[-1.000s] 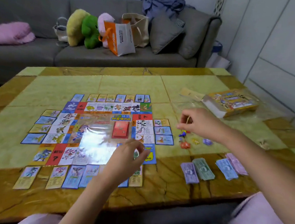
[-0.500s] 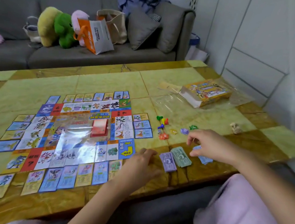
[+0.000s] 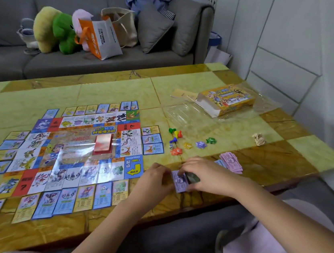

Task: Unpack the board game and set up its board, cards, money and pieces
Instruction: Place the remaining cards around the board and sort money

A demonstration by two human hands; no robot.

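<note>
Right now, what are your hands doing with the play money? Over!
Left hand pinches purple notes. Right hand grips green notes right beside them. Board laid out, pawns beside it. Nothing in the way.

place: home living room | cues: grey sofa [image 3: 106, 64], plush toys [image 3: 56, 28], marble-topped coffee table [image 3: 113, 90]

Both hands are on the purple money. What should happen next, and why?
Probably square the purple notes and lay them by the green notes: the left hand pinches them, the right hand partly covers both, and the pink stack already lies set out.
</note>
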